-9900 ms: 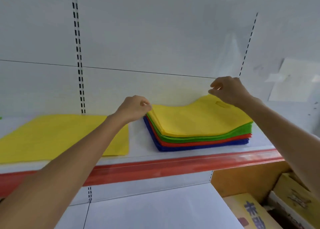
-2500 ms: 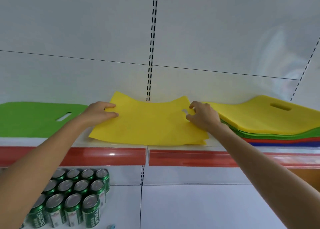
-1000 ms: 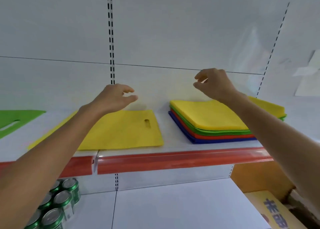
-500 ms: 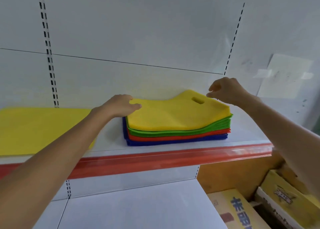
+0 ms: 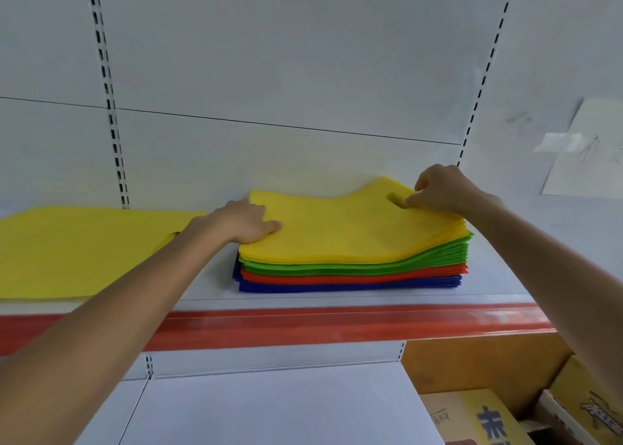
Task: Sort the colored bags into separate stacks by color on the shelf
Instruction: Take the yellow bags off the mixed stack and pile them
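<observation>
Moved, head view: since half a second ago the left hand (image 5: 247, 223) and right hand (image 5: 438, 188) have been brought down onto the mixed pile (image 5: 354, 272).
Left hand: thumb is laid on the top yellow bag (image 5: 337, 232) at its left edge; the fingers are hidden, so a clamp cannot be told.
Right hand: fingers (image 5: 409, 202) are pinched on that bag at its handle slot (image 5: 396, 199).
Done: a yellow stack (image 5: 77, 249) is laid apart on the shelf (image 5: 337, 323), left of the pile.
Left: yellow, green, red and blue layers are judged unsorted, so most work remains.

Two grips (image 5: 242, 223) (image 5: 441, 190), two bag stacks (image 5: 77, 252) (image 5: 354, 242)
</observation>
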The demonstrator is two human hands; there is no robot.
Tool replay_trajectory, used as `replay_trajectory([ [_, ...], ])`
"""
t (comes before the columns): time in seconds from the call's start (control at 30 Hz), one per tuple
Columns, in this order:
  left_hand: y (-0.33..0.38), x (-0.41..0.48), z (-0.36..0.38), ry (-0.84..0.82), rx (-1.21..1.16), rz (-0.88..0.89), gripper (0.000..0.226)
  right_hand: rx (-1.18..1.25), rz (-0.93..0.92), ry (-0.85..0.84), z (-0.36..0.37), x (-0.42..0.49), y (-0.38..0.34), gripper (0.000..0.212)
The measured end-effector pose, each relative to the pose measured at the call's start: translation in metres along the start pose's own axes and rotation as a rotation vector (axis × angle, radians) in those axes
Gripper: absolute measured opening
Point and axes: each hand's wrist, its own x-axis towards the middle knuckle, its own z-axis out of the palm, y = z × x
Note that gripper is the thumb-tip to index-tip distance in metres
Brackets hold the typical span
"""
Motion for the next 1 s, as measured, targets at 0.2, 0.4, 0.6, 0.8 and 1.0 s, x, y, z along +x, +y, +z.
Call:
replay_trajectory([
  [0.2,0.002,0.0,0.009,0.02,0.142,-0.015,0.065,0.016,0.016,0.012,0.007,-0.003,0.004,0.052],
  [0.4,0.004,-0.007,0.006,0.062,0.134,0.009,0.061,-0.067,0.006,0.072,0.01,-0.004,-0.001,0.044],
  [0.6,0.007,-0.011,0.004,0.248,-0.111,0.076,0.051,-0.078,-0.099,0.123,0.01,-0.005,-0.002,0.039],
  [0.8,0.007,-0.011,0.0,0.261,-0.307,-0.009,0.048,-0.072,-0.172,0.096,0.001,-0.005,-0.01,0.022],
  [1.0,0.002,-0.009,0.0,0.306,-0.347,-0.004,0.048,0.033,-0.139,0.081,-0.008,-0.001,-0.018,0.01],
])
